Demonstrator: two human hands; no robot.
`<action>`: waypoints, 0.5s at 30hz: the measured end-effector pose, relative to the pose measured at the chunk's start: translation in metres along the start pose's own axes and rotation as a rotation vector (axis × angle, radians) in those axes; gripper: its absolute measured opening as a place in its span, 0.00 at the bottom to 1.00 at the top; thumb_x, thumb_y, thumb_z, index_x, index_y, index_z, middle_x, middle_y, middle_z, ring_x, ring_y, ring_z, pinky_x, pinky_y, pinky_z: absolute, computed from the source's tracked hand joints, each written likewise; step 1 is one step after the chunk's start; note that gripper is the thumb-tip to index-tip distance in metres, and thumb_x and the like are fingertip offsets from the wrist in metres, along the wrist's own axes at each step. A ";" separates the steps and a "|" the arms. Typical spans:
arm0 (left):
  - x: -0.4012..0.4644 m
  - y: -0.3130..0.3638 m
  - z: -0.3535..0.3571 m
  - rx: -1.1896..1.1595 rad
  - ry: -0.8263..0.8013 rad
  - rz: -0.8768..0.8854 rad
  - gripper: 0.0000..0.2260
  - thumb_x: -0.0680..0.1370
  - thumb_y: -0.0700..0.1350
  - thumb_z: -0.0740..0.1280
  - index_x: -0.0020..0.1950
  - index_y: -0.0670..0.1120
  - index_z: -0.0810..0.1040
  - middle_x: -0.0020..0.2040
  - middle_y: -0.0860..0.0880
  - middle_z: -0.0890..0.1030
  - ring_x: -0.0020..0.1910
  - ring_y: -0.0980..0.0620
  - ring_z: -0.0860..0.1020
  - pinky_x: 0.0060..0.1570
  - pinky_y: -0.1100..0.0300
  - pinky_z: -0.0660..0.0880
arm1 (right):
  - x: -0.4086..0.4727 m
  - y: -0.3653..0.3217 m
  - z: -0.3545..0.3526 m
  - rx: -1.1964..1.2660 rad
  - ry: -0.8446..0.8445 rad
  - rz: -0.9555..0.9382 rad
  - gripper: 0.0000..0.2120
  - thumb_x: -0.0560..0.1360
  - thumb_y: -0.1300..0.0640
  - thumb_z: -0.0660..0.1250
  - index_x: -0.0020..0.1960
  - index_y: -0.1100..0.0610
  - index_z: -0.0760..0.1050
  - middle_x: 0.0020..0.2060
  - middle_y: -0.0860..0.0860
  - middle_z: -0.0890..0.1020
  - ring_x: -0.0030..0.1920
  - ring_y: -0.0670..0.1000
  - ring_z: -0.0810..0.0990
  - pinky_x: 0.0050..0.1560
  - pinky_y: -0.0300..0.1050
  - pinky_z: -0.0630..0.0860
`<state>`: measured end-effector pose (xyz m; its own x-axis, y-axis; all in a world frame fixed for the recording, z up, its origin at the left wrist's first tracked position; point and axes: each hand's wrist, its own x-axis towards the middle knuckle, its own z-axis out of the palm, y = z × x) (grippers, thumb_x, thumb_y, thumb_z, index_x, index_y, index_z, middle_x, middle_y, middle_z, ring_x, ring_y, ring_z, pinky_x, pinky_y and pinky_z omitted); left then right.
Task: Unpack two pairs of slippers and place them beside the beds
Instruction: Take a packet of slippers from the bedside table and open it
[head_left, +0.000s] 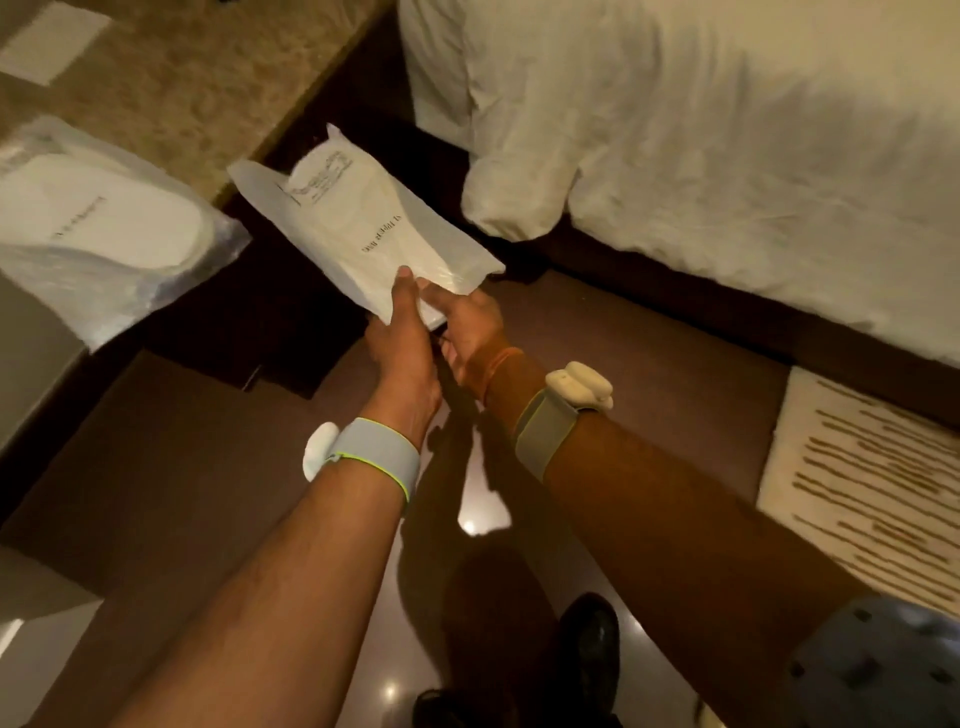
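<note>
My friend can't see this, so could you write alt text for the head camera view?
Both hands, left hand and right hand, grip a white plastic slipper bag beside a white-sheeted bed; another bagged slipper pair lies left.

A dark brown glossy floor fills the middle and shows small bright reflections of light. At the upper left there is a surface with a beige speckled top, and a white sheet of paper lies flat on it near the corner. At the right edge a cream rug with short brown stripes lies on the floor. At the bottom, two black shoes stand on the floor. A pale grey block is at the lower left edge; what it is cannot be told
</note>
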<state>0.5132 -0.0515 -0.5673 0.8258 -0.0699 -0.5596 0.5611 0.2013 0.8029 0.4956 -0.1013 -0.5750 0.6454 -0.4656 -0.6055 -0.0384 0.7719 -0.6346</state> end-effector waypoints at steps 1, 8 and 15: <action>-0.002 -0.015 0.009 0.017 -0.009 0.024 0.10 0.77 0.51 0.70 0.56 0.49 0.78 0.50 0.49 0.84 0.48 0.51 0.84 0.49 0.56 0.83 | 0.003 -0.003 -0.016 0.020 0.028 -0.017 0.11 0.71 0.66 0.72 0.52 0.59 0.78 0.50 0.58 0.84 0.42 0.52 0.83 0.47 0.47 0.81; 0.005 -0.117 0.047 0.135 -0.173 0.047 0.15 0.79 0.49 0.67 0.64 0.45 0.75 0.56 0.45 0.82 0.49 0.49 0.83 0.52 0.52 0.82 | 0.034 -0.010 -0.133 -0.097 0.064 0.007 0.17 0.71 0.59 0.73 0.59 0.59 0.75 0.48 0.54 0.83 0.40 0.49 0.81 0.34 0.39 0.75; 0.016 -0.254 0.055 0.128 -0.309 -0.045 0.13 0.80 0.51 0.66 0.62 0.48 0.75 0.46 0.47 0.83 0.37 0.51 0.81 0.25 0.65 0.75 | 0.077 0.017 -0.255 -0.343 0.100 -0.064 0.29 0.71 0.60 0.74 0.65 0.62 0.62 0.42 0.57 0.81 0.35 0.54 0.78 0.31 0.46 0.76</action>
<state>0.3868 -0.1572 -0.7691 0.7669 -0.3731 -0.5222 0.5841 0.0686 0.8088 0.3501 -0.2342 -0.7545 0.5777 -0.5615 -0.5924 -0.2646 0.5578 -0.7867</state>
